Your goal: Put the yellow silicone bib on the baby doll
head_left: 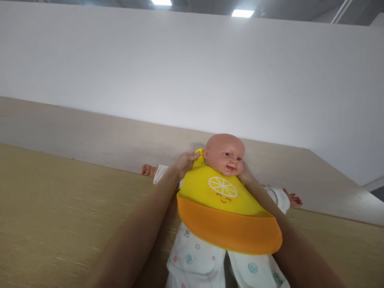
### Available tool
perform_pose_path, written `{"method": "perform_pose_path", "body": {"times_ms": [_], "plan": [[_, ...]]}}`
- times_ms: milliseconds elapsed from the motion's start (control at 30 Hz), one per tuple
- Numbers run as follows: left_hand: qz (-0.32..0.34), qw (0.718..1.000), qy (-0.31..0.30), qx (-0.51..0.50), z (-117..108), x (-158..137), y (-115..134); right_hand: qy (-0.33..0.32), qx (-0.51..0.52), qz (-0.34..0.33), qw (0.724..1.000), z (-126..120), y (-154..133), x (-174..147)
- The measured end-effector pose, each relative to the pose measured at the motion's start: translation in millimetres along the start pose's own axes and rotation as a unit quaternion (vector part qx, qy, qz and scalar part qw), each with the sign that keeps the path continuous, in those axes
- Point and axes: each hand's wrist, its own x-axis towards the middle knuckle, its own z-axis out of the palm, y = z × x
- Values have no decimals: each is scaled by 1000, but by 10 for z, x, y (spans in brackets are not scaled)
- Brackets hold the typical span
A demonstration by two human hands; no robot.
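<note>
A baby doll (225, 150) lies face up, its bald head turned a little to the right and its arms spread wide. Over its chest is a yellow bib (198, 180) with a lemon-slice print and an orange pocket (228, 228) along the bottom. My left hand (185, 163) pinches the yellow neck strap beside the doll's head, thumb on top. On the other side, my right hand (246, 174) reaches in by the doll's cheek and neck. Its fingers are hidden behind the head, so what it holds does not show.
White printed clothes (195, 256) cover the doll's body and legs. Beneath it spreads a tan, wood-like surface (60, 208), with a greyish band (90, 132) behind. A white wall panel (150, 68) rises at the back; ceiling lights (243, 13) show above it.
</note>
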Motion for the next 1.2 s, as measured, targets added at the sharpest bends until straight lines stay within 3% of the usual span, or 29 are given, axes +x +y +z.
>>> {"method": "perform_pose_path", "body": {"times_ms": [767, 1000, 1200], "plan": [[34, 999, 22, -19, 61, -39, 63, 0, 10, 33, 999, 13, -1, 9], [-56, 995, 75, 39, 116, -49, 155, -20, 28, 35, 999, 16, -7, 4], [-99, 989, 50, 94, 153, -110, 234, -43, 79, 100, 991, 43, -18, -30]]}}
